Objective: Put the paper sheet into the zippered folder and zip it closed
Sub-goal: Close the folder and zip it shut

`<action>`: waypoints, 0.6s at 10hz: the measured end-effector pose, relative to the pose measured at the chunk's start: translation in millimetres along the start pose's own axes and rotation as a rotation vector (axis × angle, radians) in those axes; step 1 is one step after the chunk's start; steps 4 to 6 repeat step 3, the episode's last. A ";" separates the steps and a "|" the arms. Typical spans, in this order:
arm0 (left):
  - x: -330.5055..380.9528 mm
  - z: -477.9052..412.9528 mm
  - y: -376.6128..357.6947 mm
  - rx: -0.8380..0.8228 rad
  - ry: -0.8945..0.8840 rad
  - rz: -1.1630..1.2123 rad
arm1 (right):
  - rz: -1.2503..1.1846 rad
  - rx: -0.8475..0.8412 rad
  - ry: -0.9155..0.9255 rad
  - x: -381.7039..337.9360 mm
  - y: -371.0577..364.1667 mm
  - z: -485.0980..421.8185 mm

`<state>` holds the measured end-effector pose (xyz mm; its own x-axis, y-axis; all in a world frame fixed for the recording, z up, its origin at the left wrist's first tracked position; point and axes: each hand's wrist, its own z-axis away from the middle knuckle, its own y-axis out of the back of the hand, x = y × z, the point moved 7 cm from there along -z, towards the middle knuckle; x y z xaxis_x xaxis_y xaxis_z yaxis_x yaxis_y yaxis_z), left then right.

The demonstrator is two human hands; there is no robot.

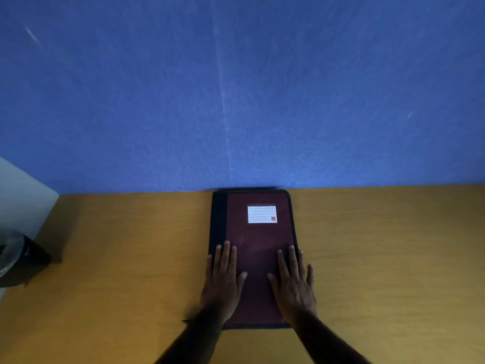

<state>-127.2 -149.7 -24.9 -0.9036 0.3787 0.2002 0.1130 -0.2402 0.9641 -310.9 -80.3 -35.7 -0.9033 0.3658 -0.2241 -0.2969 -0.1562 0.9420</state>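
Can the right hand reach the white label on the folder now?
Probably yes: the right hand lies flat on the folder, and nothing stands between it and the label.

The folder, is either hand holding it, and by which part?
Nothing is gripped. The left hand and right hand rest flat, fingers straight, on the closed folder, on the near half of its cover, one toward each long edge.

Wooden table (118,258), closed maroon zippered folder (258,235) lying flat at its far edge
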 end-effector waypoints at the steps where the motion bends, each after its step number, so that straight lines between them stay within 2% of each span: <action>1: 1.0 2.0 2.9 0.014 -0.007 0.011 | 0.015 0.040 0.003 -3.7 4.0 2.6; 2: 4.0 4.3 14.3 0.001 -0.034 -0.011 | 0.027 0.068 0.009 -9.9 14.2 3.1; 3: 4.7 2.9 26.0 0.077 -0.048 -0.017 | 0.016 0.157 0.045 -12.0 21.6 0.8; 6: 4.7 2.9 26.0 0.077 -0.048 -0.017 | 0.016 0.157 0.045 -12.0 21.6 0.8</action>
